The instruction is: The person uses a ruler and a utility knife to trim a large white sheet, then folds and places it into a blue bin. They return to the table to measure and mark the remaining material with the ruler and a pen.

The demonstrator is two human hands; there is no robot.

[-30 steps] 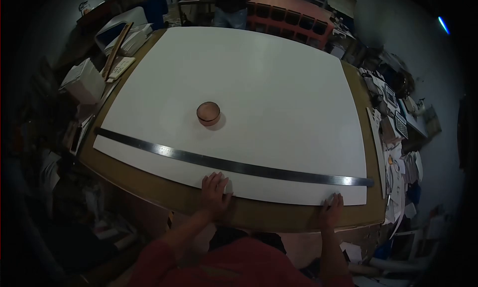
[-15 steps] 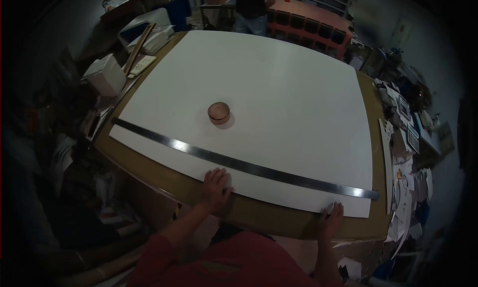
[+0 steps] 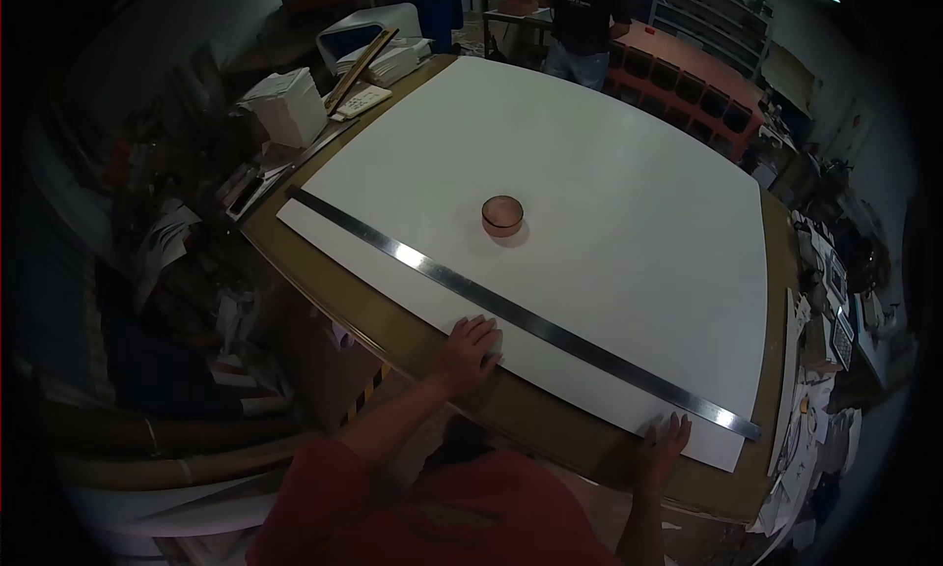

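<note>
A large white sheet lies on a brown-topped table. A long metal ruler rests across the sheet near its front edge. Beyond it, a small round reddish container sits on the sheet. My left hand lies on the front edge of the sheet, fingers spread a little, holding nothing. At the right part of the same edge is my right hand, its fingers apart and on the sheet's border, below the ruler. Neither hand touches the ruler.
Stacked white papers and a wooden bar lie at the table's left edge. Papers and devices crowd the right side. A person stands past the far edge, near a red table. Rolls lie at lower left.
The view has turned left, so the table, ruler and container appear shifted right and tilted. Both hands remain at the front edge of the sheet.
</note>
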